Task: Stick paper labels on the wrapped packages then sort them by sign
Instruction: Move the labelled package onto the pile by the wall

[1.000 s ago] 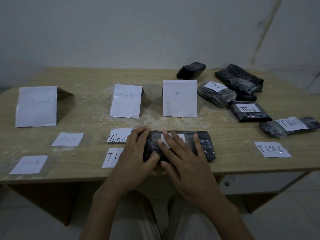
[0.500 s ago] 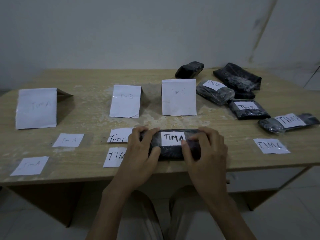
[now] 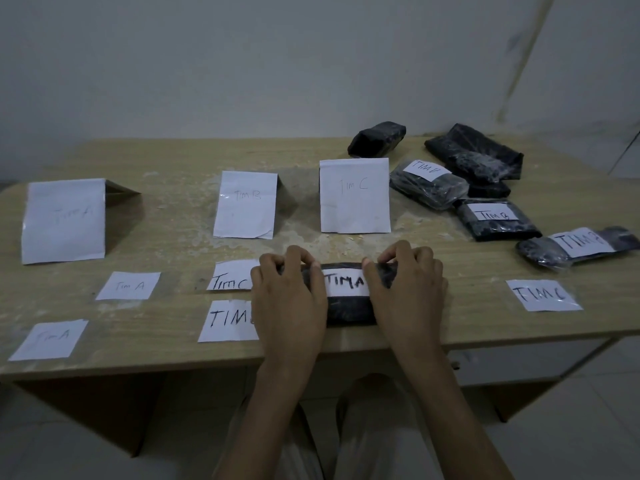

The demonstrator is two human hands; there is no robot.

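Note:
A black wrapped package (image 3: 349, 308) lies near the table's front edge with a white "TIM A" label (image 3: 346, 282) on its top. My left hand (image 3: 287, 299) grips its left end and my right hand (image 3: 408, 296) grips its right end, fingers curled over the far side. Three folded paper signs stand behind: "Tim A" (image 3: 64, 220), "Tim B" (image 3: 246, 204), "Tim C" (image 3: 355, 195). Loose labels lie flat: two "Tim A" (image 3: 128, 285) (image 3: 50, 339) at left, a "TIM C" (image 3: 232, 276), a partly hidden "TIM" one (image 3: 228, 321), and another "TIM C" (image 3: 543, 295) at right.
At the back right lie three labelled packages (image 3: 427, 183) (image 3: 495, 221) (image 3: 578, 247) and bare black packages (image 3: 377, 138) (image 3: 474, 154). The wooden table (image 3: 166, 161) ends just in front of my hands. My knees show under the edge.
One second ago my hands pressed flat on the package, covering the label. They slid apart to its two ends and now grip them, baring the "TIM A" label.

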